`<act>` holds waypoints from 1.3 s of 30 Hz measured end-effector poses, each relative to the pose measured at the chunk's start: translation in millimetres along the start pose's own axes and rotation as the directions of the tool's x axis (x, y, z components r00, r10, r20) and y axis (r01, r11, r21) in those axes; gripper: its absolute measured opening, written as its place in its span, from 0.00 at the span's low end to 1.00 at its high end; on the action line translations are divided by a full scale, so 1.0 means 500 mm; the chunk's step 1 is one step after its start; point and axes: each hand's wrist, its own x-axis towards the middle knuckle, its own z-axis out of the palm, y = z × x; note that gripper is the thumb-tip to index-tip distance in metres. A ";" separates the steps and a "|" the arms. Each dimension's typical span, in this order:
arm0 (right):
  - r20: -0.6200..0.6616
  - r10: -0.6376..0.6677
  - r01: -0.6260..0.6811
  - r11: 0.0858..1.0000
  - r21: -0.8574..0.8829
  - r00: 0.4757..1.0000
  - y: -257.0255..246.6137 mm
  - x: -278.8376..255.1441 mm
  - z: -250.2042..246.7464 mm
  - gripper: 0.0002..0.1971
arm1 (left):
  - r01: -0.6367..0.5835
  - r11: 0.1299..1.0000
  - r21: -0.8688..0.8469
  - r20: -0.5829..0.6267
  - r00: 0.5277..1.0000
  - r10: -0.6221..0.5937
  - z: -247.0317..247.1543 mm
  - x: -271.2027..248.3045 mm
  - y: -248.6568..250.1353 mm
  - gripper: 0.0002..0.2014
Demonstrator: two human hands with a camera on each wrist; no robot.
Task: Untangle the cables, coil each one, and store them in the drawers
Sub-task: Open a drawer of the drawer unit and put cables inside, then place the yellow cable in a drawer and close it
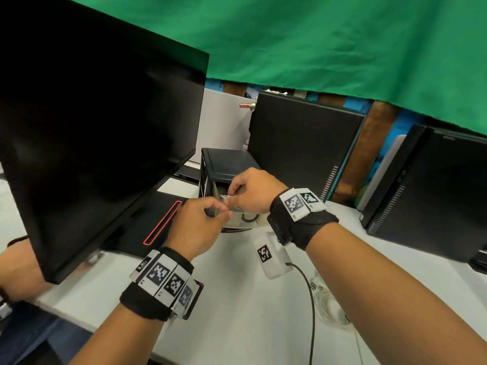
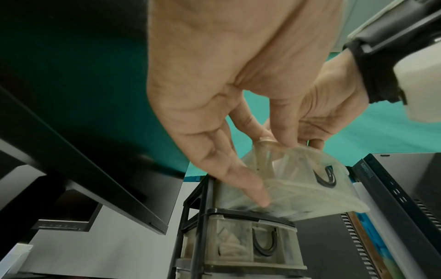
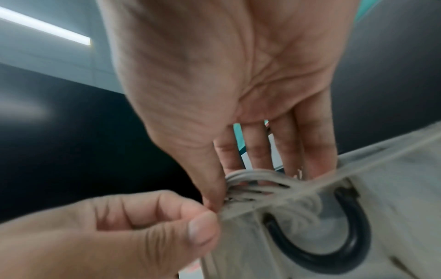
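Note:
A small black drawer unit (image 1: 226, 162) with translucent drawers stands mid-table. Its top drawer (image 2: 298, 188) is pulled out, and a black U-shaped handle (image 3: 339, 241) shows on its front. My left hand (image 1: 224, 210) pinches the drawer's front corner between thumb and fingers. My right hand (image 1: 232, 193) reaches into the drawer from above. It pinches a coiled white cable (image 3: 253, 179) between thumb and fingers at the drawer's rim. The lower drawer (image 2: 238, 243) holds pale items I cannot make out. A clear cable (image 1: 328, 304) with a USB plug lies on the white table (image 1: 237, 312), under my right forearm.
A large black monitor (image 1: 92, 127) looms at the left, and its base with a red line (image 1: 163, 222) sits beside the drawer unit. Two black computer towers (image 1: 303, 143) (image 1: 434, 193) stand behind and to the right. A green cloth (image 1: 316, 35) hangs at the back.

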 end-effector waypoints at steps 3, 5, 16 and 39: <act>-0.109 -0.036 0.028 0.997 -0.078 0.993 -0.004 -0.008 0.003 0.08 | -0.009 1.000 0.012 0.002 1.000 0.009 0.001 0.001 0.000 0.02; -0.120 -0.056 0.046 0.995 -0.085 0.991 -0.005 -0.010 0.010 0.05 | -0.017 1.000 0.010 0.001 1.000 0.017 0.000 0.000 0.000 0.02; -0.054 -0.078 0.079 0.997 0.011 0.996 0.031 -0.020 0.003 0.03 | -0.026 1.000 -0.017 -0.003 1.000 0.026 0.003 -0.002 0.004 0.03; -0.483 0.107 -0.002 0.977 0.212 0.869 0.233 -0.065 -0.010 0.13 | 0.235 0.956 -0.174 -0.056 0.967 -0.248 0.029 0.193 -0.027 0.40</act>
